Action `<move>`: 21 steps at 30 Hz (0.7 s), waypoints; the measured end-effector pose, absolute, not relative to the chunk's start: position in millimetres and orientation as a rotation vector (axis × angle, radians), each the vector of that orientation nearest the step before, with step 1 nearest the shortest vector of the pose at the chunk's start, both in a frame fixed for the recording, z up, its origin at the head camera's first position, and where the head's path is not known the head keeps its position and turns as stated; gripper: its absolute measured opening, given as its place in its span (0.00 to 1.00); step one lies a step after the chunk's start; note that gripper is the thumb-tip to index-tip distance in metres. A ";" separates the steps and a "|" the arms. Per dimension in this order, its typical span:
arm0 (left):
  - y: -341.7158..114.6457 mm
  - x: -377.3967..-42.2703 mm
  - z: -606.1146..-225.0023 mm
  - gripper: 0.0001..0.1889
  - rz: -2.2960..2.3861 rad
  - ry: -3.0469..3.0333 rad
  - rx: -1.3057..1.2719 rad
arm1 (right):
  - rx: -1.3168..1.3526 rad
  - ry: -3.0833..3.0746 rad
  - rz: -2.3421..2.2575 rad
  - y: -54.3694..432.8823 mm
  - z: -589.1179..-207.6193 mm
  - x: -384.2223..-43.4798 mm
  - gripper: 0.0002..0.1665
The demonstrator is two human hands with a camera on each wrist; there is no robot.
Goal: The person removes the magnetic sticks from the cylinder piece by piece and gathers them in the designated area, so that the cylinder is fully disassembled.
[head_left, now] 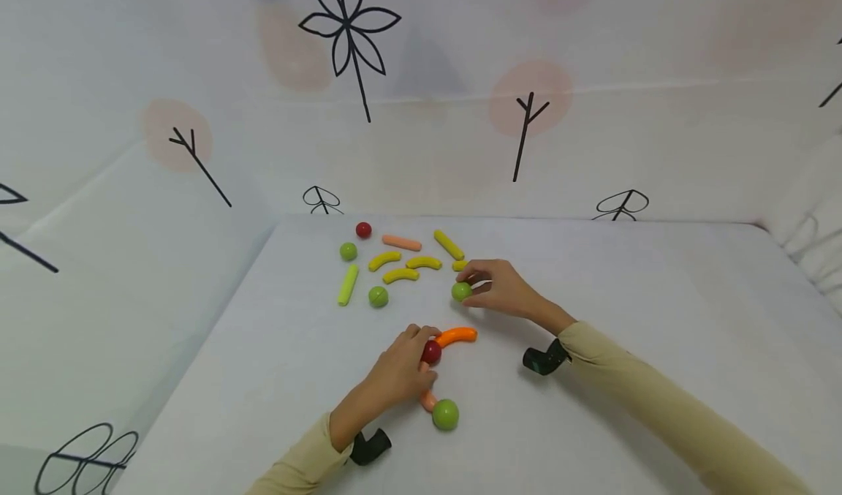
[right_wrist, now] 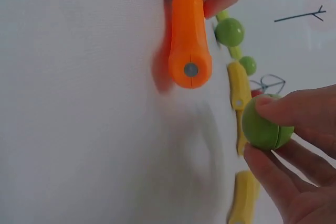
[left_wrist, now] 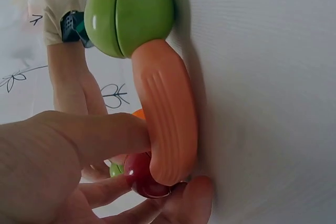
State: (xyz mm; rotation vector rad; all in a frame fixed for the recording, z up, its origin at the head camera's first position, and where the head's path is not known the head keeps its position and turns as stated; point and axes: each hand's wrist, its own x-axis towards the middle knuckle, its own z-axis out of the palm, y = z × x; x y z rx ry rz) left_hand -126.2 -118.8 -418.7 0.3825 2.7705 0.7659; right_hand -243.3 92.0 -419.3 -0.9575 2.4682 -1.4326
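Observation:
My left hand (head_left: 397,367) curls around a dark red ball (head_left: 431,352), its thumb lying against a curved salmon-pink stick (left_wrist: 167,114). A green ball (left_wrist: 128,17) touches the other end of that stick, and a curved orange stick (right_wrist: 190,40) with a grey disc in its end meets the red ball. Over to the right, my right hand (head_left: 500,288) pinches another green ball (right_wrist: 266,124) between thumb and fingers, apart from the joined pieces. In the head view, part of the salmon-pink stick is hidden by the left hand.
Toward the back of the white table (head_left: 592,422) lie several curved yellow sticks (head_left: 400,276), a straight yellow stick (head_left: 449,244), a lime stick (head_left: 348,284), a pink stick (head_left: 401,243), a red ball (head_left: 363,229) and two green balls (head_left: 378,296). Dark cameras (head_left: 544,359) hang at both wrists.

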 end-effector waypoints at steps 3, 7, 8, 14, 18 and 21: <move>-119.0 -127.4 -419.1 0.29 0.812 2.749 0.377 | -0.989 2.436 -1.405 79.2 -423.6 -249.4 0.20; -120.9 -129.2 -419.7 0.27 0.879 2.741 0.374 | -1.017 2.412 -1.353 59.7 -423.5 -255.9 0.20; -121.5 -129.6 -419.7 0.26 0.894 2.739 0.371 | -1.027 2.407 -1.341 54.8 -423.3 -257.7 0.20; -123.5 -132.2 -420.0 0.25 0.939 2.744 0.393 | -1.009 2.419 -1.237 28.2 -425.4 -270.2 0.19; -125.0 -132.8 -421.5 0.24 0.962 2.752 0.413 | -0.997 2.423 -1.154 12.5 -428.5 -275.0 0.19; -126.1 -132.9 -422.9 0.25 0.974 2.752 0.417 | -0.992 2.428 -1.117 4.4 -429.4 -275.7 0.19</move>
